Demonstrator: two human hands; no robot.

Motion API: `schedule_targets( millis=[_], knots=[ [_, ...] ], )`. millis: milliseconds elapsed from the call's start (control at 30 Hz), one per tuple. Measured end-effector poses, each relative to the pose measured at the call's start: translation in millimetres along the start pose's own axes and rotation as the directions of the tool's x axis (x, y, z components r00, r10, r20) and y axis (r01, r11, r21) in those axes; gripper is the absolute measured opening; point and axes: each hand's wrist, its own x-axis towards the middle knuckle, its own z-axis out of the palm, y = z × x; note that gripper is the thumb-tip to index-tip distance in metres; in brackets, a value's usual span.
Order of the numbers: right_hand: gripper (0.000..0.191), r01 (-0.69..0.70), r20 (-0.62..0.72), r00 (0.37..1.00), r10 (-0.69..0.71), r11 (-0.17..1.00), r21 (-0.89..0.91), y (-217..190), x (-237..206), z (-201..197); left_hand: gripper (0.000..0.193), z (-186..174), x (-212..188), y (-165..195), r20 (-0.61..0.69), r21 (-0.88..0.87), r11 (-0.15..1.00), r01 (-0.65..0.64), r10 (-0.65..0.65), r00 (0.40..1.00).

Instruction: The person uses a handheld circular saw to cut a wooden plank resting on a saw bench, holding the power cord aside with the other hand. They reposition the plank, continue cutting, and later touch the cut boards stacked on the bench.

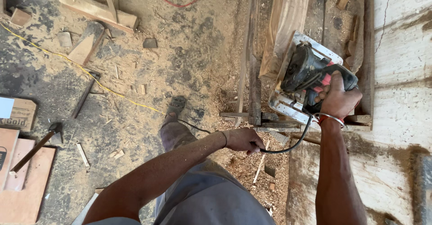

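- a view from a head-worn camera looking straight down at a person standing on a workshop floor (pixel 180 58) thick with sawdust and offcuts
- the right hand (pixel 338 100) is closed in a full grip round the handle of a black and red electric planer (pixel 310 74), held at the near end of a pale wooden plank (pixel 288 22) that rests on a rough timber frame (pixel 252 72); whether the metal base sits flat on the wood cannot be told
- the left hand (pixel 243 139) is closed loosely round the planer's black power cord (pixel 292 146), which loops from the tool's underside back to that hand
- a metal bangle (pixel 330 118) circles the right wrist, just below the tool
- the person's sandalled foot (pixel 175 108) stands beside the frame, with a yellow cable (pixel 81 69) running across the floor just behind it
- a hammer (pixel 38 144) lies to the left on the floor, next to flat reddish boards (pixel 22 193); loose wood blocks (pixel 96 9) lie further off
- likely risks: the slack cord could swing under the planer and be cut; the bangle could catch on the tool; the yellow cable and scraps near the foot could trip the person; with only one hand on the planer it could kick or slip sideways off the plank
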Motion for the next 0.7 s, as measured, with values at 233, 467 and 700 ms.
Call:
schedule_targets(
  millis=[233, 467, 700],
  knots=[
    [0.029, 0.034, 0.060, 0.997, -0.037, 0.998, 0.049, 2.7, 1.4, -1.7, 0.024, 0.2, -4.1, -1.0, -0.024, 0.003, 1.000, -0.018, 0.018, 1.000],
    [0.029, 0.105, 0.066, 0.992, -0.107, 0.994, 0.025, 4.0, 3.0, -0.8, 0.024, -3.0, -5.0, 0.3, -0.026, -0.001, 1.000, 0.012, -0.012, 1.000],
    [0.027, 0.113, 0.085, 0.990, -0.117, 0.992, 0.048, -0.5, 0.5, 1.0, 0.027, -2.9, -4.7, 3.4, -0.021, 0.019, 0.999, 0.031, -0.031, 0.999]
  ],
)
